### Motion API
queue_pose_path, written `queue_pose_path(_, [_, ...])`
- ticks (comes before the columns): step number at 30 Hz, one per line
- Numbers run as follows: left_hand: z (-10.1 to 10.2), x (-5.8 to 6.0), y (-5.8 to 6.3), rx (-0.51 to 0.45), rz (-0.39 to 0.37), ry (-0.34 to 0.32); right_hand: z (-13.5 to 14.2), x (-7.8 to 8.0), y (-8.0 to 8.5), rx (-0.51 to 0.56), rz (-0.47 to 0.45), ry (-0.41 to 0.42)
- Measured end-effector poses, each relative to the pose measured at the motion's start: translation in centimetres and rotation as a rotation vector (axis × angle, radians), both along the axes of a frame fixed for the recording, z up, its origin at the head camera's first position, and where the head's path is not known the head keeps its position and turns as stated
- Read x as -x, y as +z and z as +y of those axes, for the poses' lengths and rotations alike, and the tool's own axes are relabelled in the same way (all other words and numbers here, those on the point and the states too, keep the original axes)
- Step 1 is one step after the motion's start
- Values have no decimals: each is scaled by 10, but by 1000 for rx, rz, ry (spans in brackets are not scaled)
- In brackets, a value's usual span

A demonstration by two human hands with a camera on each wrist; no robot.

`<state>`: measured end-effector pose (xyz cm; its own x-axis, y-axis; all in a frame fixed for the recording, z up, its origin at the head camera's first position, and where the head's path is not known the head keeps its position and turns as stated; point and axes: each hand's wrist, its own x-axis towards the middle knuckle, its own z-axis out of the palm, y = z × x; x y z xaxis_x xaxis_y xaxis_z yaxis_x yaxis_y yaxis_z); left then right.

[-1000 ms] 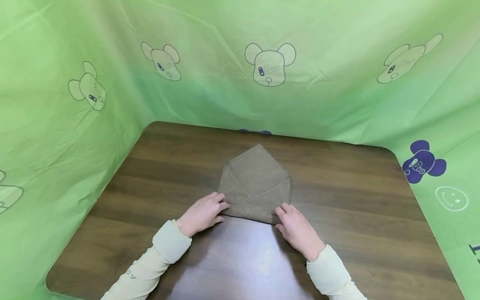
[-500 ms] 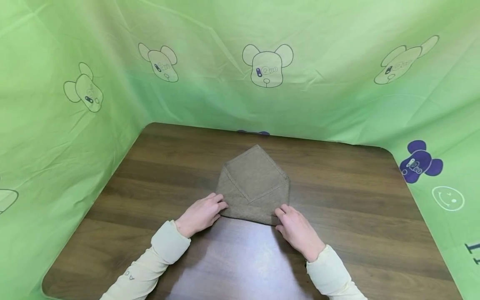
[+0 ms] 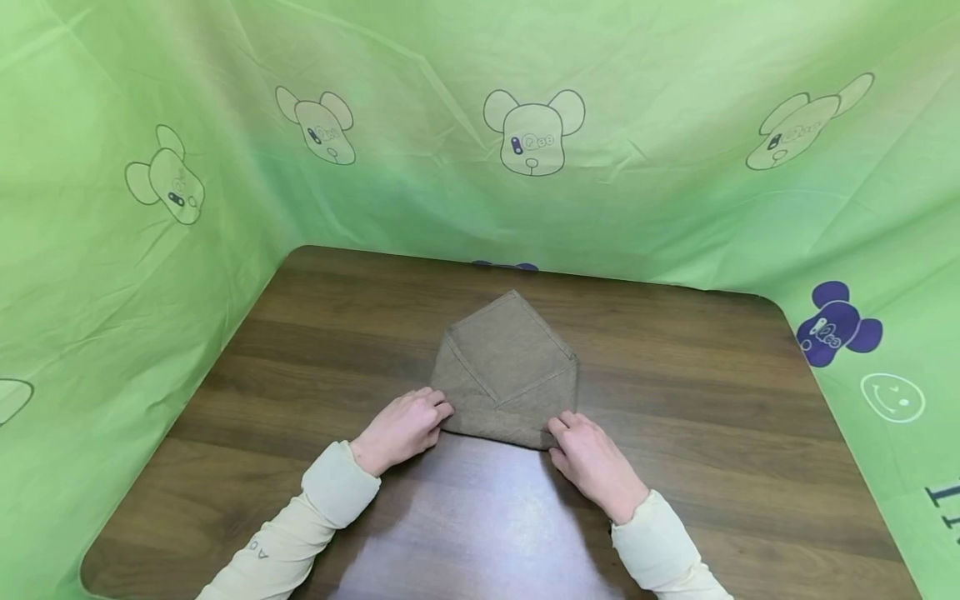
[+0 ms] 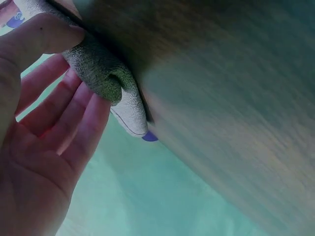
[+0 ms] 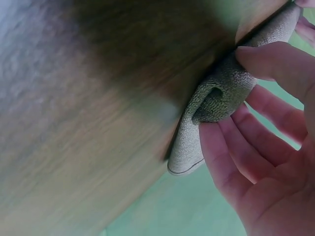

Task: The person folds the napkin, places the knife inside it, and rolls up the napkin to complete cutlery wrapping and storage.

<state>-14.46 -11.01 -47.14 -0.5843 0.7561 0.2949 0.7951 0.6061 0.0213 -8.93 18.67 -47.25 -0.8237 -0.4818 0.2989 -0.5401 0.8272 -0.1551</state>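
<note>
A grey-brown towel (image 3: 513, 354) lies folded on the wooden table, its far end a point and its near edge straight. The left hand (image 3: 402, 427) pinches the near left corner, the right hand (image 3: 595, 465) the near right corner. Seen from the left wrist, the thumb is on the near side of the towel's folded edge (image 4: 96, 69) and the fingers (image 4: 74, 110) lie over its top. From the right wrist, the towel's end (image 5: 226, 98) shows a rolled layer, held between the thumb and the fingers (image 5: 231, 152).
The brown wooden table (image 3: 712, 400) has rounded corners. Green cloth walls (image 3: 420, 192) printed with bear heads hang at its back and along both sides. Light glares on the table in front of the towel.
Both hands keep their grip on the towel's near corners, which stay nearly in place. The whole head view has shifted slightly.
</note>
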Motion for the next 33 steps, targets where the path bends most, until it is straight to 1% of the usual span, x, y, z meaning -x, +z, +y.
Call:
queue_pose_path(5, [-1, 2, 0, 22, 22, 32, 0, 2, 1, 1, 20, 17])
queue_pose_path(8, [-2, 2, 0, 21, 24, 36, 0, 2, 2, -3, 25, 21])
queue_pose_path(15, [-5, 2, -1, 9, -13, 11, -1, 0, 1, -37, 49, 24])
queue_pose_path(22, [-6, 2, -6, -24, -22, -6, -3, -2, 1, -87, 72, 17])
queue_pose_path(28, [-8, 2, -5, -12, -61, 7, -2, -2, -1, -103, 97, 26])
queue_pose_path(33, [-10, 4, -3, 9, -73, 34, -2, -1, 1, -111, 84, 16])
